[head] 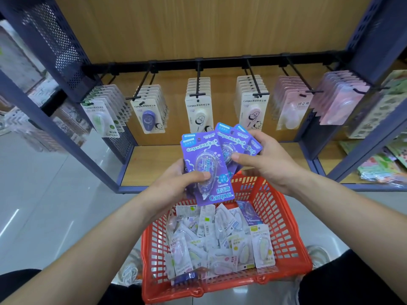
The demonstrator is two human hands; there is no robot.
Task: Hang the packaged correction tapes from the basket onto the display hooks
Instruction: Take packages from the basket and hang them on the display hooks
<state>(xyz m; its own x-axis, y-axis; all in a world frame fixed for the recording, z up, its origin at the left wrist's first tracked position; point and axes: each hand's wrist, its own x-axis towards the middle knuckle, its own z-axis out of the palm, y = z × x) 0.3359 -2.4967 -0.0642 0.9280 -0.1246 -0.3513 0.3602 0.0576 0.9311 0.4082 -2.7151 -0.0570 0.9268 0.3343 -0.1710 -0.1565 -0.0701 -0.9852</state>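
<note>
Head view: the left hand [176, 182] grips one purple pack [207, 170] at centre, thumb across its front and fingers curled behind. The right hand [266, 164], at 2 o'clock from it, pinches a fan of matching packs [231, 139]. It would be best to square the stack, line up the hang holes, then slide them along a hook [198, 80] at 12 o'clock. The red basket [231, 285] at 6 o'clock holds many loose packs [220, 236], mostly pale.

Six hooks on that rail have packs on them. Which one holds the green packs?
The leftmost hook: its green packs are the only ones of that colour; the other hooks hold blue, cream and pink ones.
</note>
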